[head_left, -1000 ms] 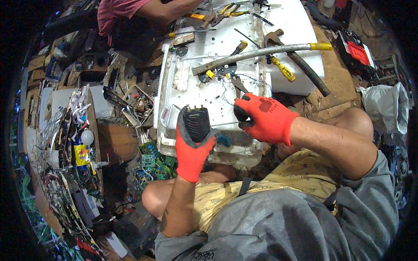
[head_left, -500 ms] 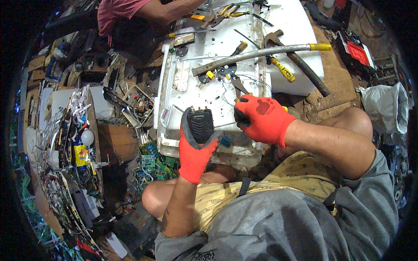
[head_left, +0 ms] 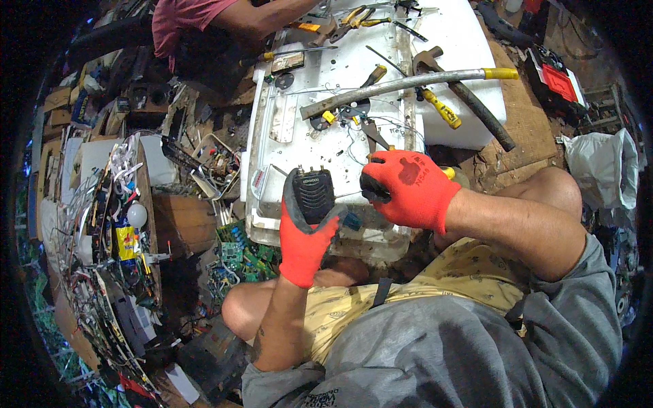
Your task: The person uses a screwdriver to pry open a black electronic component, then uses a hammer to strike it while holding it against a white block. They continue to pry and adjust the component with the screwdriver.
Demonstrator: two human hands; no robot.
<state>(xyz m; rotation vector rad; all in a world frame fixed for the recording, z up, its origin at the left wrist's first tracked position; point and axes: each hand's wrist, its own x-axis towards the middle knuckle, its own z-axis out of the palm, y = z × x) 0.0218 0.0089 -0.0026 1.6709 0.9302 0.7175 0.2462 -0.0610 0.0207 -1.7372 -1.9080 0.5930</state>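
A black two-way radio (head_left: pixel 315 194) with ribbed front and small metal posts on its top edge stands upright in my left hand (head_left: pixel 305 238). The red glove's dark fingers wrap round its left side and bottom. My right hand (head_left: pixel 410 189), also in a red glove, is closed round a screwdriver (head_left: pixel 349 196). Its thin shaft points left at the radio's right side; whether the tip touches cannot be made out. Its handle is hidden in the fist. Just beyond my right hand lie open metal blades (head_left: pixel 373 134), perhaps pliers or cutters, partly covered by the glove.
Both hands are above a white panel (head_left: pixel 282 146) strewn with small parts and wires. Across its far right lie a metal pipe (head_left: pixel 401 83), a hammer (head_left: pixel 469 102) and a yellow-handled screwdriver (head_left: pixel 442 109). Green circuit boards (head_left: pixel 232 255) lie at left. Another person's arm (head_left: pixel 269 17) reaches over the far edge.
My right hand has turned slightly and shifted a little left, its knuckles rolling over. The left hand and the radio have stayed in place.
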